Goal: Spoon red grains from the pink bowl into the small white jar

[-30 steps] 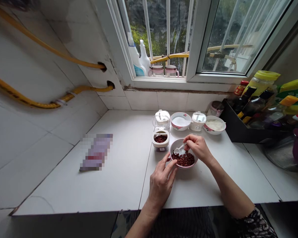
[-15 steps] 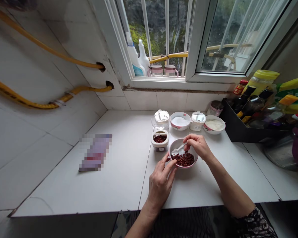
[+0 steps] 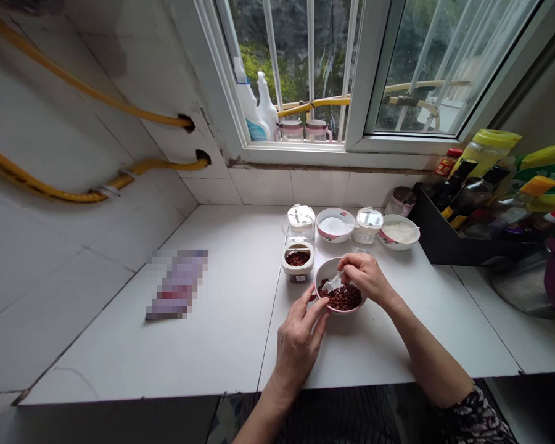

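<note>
A white bowl (image 3: 324, 269) with a pink rim holds dark red dried spice (image 3: 346, 298). My left hand (image 3: 300, 338) grips the bowl's near left rim between thumb and fingers. In my right hand (image 3: 364, 277) is a small white spoon (image 3: 335, 280), pinched over the bowl, its head down at the left part of the spice. Just left of the bowl stands an open square jar (image 3: 298, 262) with the same red spice. Behind are a lidded white jar (image 3: 301, 221), a bowl of white granules (image 3: 335, 226), another lidded jar (image 3: 368, 226) and a bowl of pale flakes (image 3: 399, 232).
A black box (image 3: 467, 248) of bottles stands at the back right, beside a glass lid or pot (image 3: 522, 290). On the counter's left lies a blurred purple packet (image 3: 179, 285). The window (image 3: 296, 148) is behind; yellow pipes (image 3: 152, 165) run along the left wall.
My right hand has shifted slightly down and left, and the spoon's head has dropped into the spice. My left hand stays at the bowl's rim.
</note>
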`<state>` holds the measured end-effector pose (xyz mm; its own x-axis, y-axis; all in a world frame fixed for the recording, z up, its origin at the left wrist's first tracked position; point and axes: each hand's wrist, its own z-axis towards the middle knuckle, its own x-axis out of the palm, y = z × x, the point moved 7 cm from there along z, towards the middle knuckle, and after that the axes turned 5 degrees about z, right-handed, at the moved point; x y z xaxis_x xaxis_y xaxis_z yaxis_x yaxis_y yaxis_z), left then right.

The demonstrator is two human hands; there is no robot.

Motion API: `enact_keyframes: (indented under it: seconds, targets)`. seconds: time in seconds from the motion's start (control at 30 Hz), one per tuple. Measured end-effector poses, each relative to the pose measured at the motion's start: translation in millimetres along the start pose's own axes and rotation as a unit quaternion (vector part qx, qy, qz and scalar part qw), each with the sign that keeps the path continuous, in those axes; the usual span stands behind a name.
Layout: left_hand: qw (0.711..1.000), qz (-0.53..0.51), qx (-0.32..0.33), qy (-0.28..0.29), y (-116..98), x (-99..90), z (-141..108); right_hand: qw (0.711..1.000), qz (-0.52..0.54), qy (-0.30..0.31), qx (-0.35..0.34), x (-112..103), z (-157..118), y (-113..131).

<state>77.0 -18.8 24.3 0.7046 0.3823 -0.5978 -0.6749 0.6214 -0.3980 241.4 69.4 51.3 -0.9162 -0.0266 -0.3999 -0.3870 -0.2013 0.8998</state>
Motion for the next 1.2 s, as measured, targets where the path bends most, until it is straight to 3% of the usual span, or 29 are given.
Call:
enact_keyframes:
  seconds: [0.13,0.67,0.83,0.97,1.1,1.2]
  targets:
    - [1.000,0.002,0.004,0.002,-1,-0.2,1,0.996,0.059,-0.023,0.064,-7,-1,-8]
    - [1.000,0.003,0.004,0.001,-1,-1.1,1,0.965,0.237,-0.050,0.099,-14,5,-10]
    - [1.000,0.003,0.003,0.002,-1,-0.8,0,0.969,0.231,-0.077,0.030,-4,3,5]
    - [1.000,-0.003,-0.001,0.003,0,0.0,0,0.989,0.061,-0.071,-0.112,15,-4,30]
    - [1.000,-0.002,0.001,0.005,1,0.7,-1,0.949,-0.133,-0.050,-0.280,28,-17,56]
    - [1.000,-0.005,-0.002,0.003,1,0.2,-1,0.947,-0.139,-0.080,-0.280,12,-19,57]
